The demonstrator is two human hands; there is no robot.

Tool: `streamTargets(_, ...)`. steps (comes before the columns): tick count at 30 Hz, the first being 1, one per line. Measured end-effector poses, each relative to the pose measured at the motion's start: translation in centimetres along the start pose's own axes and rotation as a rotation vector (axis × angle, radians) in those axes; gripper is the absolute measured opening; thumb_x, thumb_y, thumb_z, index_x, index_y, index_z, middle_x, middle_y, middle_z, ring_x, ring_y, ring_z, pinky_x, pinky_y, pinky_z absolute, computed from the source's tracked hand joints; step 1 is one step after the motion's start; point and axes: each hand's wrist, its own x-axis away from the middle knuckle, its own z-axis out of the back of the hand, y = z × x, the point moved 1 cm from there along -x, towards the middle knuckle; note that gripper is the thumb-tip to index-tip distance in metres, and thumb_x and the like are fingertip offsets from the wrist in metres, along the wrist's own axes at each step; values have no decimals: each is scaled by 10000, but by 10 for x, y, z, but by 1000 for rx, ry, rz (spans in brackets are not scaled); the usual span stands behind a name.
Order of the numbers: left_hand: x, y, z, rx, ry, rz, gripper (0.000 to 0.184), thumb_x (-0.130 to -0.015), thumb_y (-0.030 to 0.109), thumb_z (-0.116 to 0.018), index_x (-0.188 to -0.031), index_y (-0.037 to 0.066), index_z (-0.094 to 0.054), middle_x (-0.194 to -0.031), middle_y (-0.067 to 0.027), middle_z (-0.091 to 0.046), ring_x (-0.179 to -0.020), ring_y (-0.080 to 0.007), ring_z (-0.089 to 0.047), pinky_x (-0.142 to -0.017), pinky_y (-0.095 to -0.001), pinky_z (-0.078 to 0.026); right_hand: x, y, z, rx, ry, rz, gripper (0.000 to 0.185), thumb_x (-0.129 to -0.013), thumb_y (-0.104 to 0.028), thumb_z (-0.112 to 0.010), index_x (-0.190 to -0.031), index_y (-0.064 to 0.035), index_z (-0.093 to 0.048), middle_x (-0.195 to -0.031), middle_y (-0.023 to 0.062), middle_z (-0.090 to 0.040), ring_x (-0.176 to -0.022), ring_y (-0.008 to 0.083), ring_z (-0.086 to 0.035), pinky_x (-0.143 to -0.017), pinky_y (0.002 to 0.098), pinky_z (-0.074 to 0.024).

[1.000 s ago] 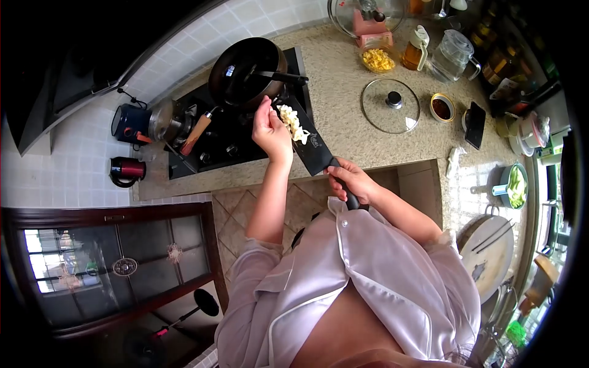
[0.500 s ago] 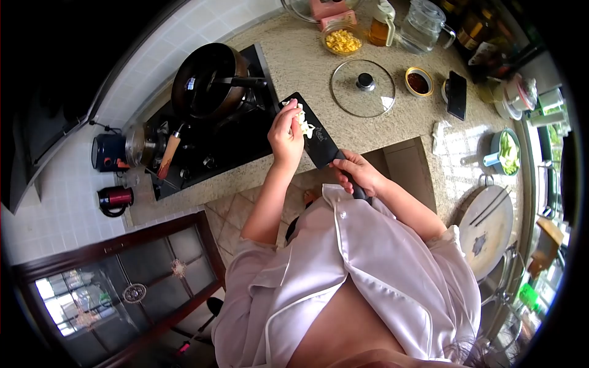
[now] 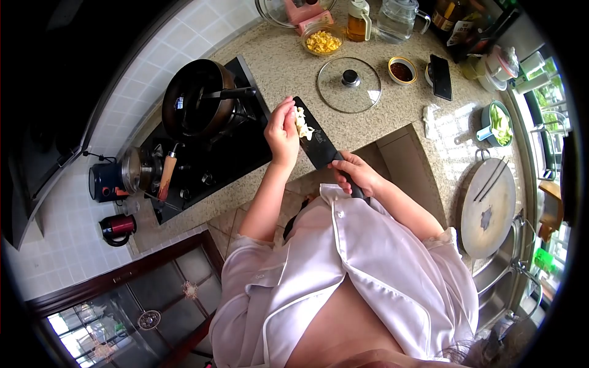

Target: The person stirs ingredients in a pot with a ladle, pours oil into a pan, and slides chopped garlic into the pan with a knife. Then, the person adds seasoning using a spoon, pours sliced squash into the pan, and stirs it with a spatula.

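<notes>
My right hand [image 3: 361, 174] is wrapped round the black handle of a cleaver [image 3: 320, 149], whose dark blade is held flat and points away from me. Pale chopped pieces [image 3: 302, 124], perhaps garlic, lie in a small heap on the blade. Beside the blade's left edge is my left hand [image 3: 283, 136], its fingers stretched out and slightly cupped by the pieces. Left of that hand a dark wok [image 3: 211, 113] rests on the black stove [image 3: 245, 142], with a black-handled spatula [image 3: 228, 94] inside it.
On the counter [image 3: 392, 113] are a glass lid [image 3: 348, 98], a bowl of yellow scrambled egg [image 3: 323, 43], a bowl of dark sauce [image 3: 402, 71], a phone [image 3: 440, 76] and a pot of green vegetables [image 3: 500, 126]. A round board [image 3: 478, 214] with chopsticks lies near the sink [image 3: 496, 300].
My left fingers have drawn slightly left off the chopped pieces, showing more of them. The cleaver stays in my right hand. The view has shifted a little.
</notes>
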Motion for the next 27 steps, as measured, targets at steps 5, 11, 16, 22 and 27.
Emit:
streamTargets(5,-2,1,2,167,11,7,217,-838,-96,-474,-982,-17,-617,-1219,-173,-553,-1088,-258,-579,-902,-324,-513,-2,0,-3,8,-12,6,111,-955,-158,-483,-962,-48,-480,-566,25,-449,-413,103,-425,-367,241,-365)
streamTargets(11,1,-14,8,70,-39,59,249,-789,-162,-474,-934,-24,-621,-1253,-163,-485,-1116,-247,-558,-947,-337,-494,-8,1,-3,8,-27,-5,109,-951,-155,-486,-970,-49,-477,-569,26,-451,-410,103,-423,-369,242,-366)
streamTargets(16,-1,-13,13,155,-13,31,177,-810,-135,-559,-948,-34,-605,-1266,-140,-469,-1146,-212,-536,-941,-325,-492,-8,1,-2,9,-34,-8,102,-951,-152,-484,-972,-53,-476,-570,23,-444,-411,103,-420,-369,240,-365)
streamTargets(22,-7,-11,18,338,-8,214,253,-825,-148,-497,-1036,-44,-587,-1261,-156,-507,-1248,-211,-452,-1058,-338,-388,-7,-2,0,3,-35,-17,100,-953,-153,-480,-973,-55,-478,-574,22,-439,-416,102,-419,-369,241,-363)
streamTargets(27,-13,4,30,1091,28,518,309,-895,-34,-355,-1147,-57,-534,-1293,-216,-494,-1266,-330,-434,-1114,-439,-320,-4,-5,0,9,-38,-17,100,-952,-151,-481,-974,-53,-482,-577,22,-437,-419,100,-418,-367,241,-361)
